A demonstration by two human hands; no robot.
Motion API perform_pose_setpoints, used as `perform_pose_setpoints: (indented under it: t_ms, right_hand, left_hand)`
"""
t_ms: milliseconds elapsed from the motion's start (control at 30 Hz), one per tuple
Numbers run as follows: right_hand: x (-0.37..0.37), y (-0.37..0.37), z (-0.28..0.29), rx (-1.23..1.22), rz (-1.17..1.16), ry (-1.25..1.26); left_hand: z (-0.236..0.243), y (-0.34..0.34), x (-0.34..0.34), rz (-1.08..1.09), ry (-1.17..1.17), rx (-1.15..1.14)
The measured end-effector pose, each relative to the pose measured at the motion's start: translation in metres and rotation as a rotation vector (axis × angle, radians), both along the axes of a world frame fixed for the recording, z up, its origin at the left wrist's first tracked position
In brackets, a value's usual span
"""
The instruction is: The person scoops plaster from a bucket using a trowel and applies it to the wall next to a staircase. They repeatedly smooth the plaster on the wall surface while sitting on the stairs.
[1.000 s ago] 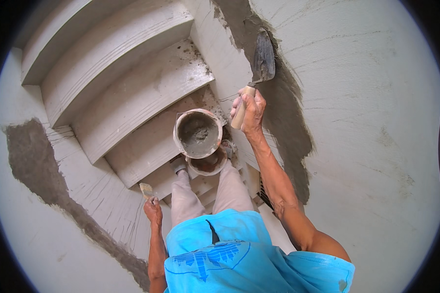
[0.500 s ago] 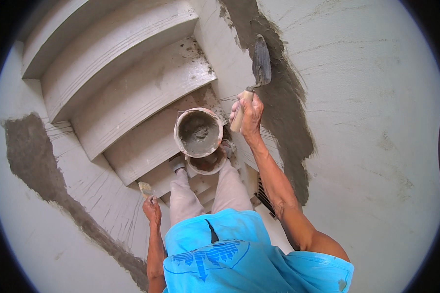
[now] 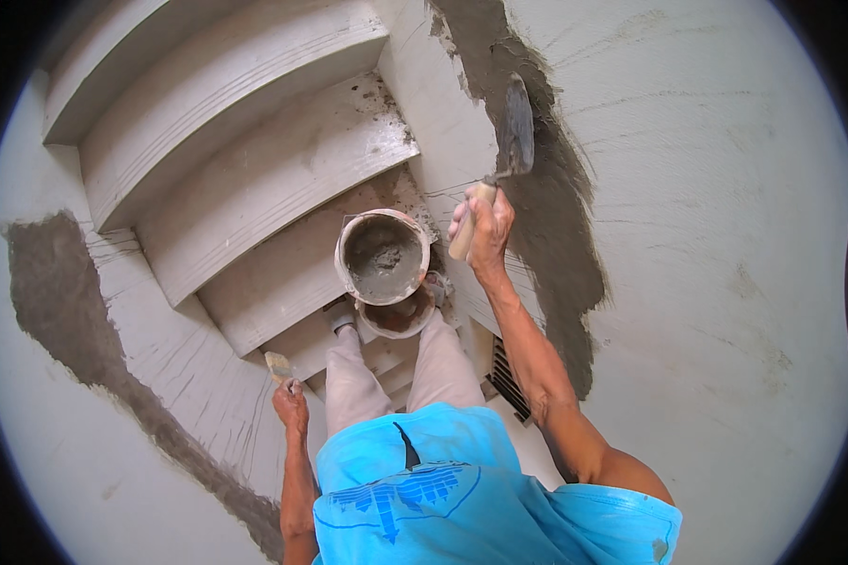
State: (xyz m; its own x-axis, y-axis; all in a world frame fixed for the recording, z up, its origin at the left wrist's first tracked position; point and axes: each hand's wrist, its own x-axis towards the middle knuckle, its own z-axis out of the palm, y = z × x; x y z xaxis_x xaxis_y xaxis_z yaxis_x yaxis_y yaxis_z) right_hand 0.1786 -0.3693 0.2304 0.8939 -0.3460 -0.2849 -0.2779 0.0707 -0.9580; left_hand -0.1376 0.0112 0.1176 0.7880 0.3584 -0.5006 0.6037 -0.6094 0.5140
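Note:
My right hand [image 3: 483, 229] is closed round the wooden handle of a pointed trowel [image 3: 517, 127]. The trowel's grey blade lies over a dark band of wet mortar [image 3: 561, 268] on the right wall; whether it touches is hard to tell. Low on the left, my left hand [image 3: 291, 405] grips a brush [image 3: 278, 366] with pale bristles, close to the left wall. Between my hands and a little ahead stands a bucket [image 3: 342, 273] with grey mortar [image 3: 383, 256] in it. A second bucket [image 3: 398, 331] shows partly beneath it, between my feet.
Curved pale stairs [image 3: 283, 141] rise to the far left. Another dark mortar band [image 3: 66, 301] runs down the left wall [image 3: 174, 363]. A dark slatted grate [image 3: 510, 379] lies near my right leg. The smooth right wall [image 3: 716, 235] fills that side.
My right hand and the trowel have shifted slightly to the right along the mortar band, the blade turning a little. The left hand and brush have hardly moved.

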Motion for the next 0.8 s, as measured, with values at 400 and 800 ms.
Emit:
perform_pose_setpoints:
  t_ms: [400, 800]
  right_hand:
    - [-0.024, 0.006, -0.016, 0.126, -0.108, -0.005]
    - [0.013, 0.012, -0.011, 0.103, -0.128, -0.047]
  left_hand:
    - [0.009, -0.001, 0.008, 0.026, 0.005, 0.023]
    - [0.0, 0.0, 0.001, 0.021, -0.035, 0.024]
